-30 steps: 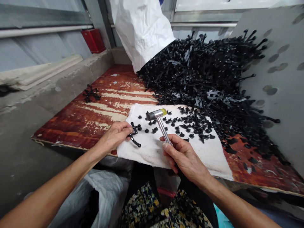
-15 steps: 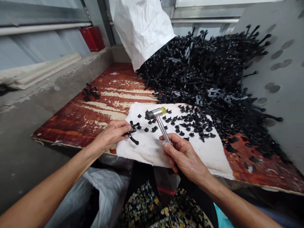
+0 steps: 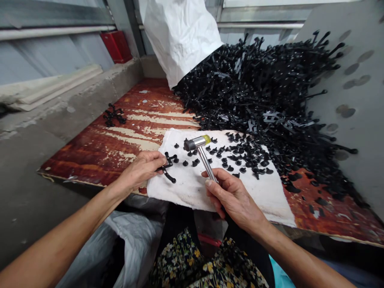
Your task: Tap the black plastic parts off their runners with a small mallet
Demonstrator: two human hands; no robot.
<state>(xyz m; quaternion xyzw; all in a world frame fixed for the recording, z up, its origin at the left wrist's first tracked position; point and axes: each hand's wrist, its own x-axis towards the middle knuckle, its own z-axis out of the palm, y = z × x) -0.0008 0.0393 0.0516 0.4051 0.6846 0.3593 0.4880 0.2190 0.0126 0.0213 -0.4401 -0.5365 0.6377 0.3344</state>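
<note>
Over the white cloth (image 3: 189, 192), the left hand (image 3: 142, 170) pinches a black branched piece (image 3: 168, 167) by one end, a sensible hold if it is light, stiff plastic; the right hand (image 3: 229, 194) is closed round the hammer (image 3: 207, 163), probably heaviest at its head, so best gripped low. No readable writing or labels show.

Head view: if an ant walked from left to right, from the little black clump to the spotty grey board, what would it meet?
Little black clump → left hand → branched black piece → hammer head → right hand → spotty grey board.
</note>
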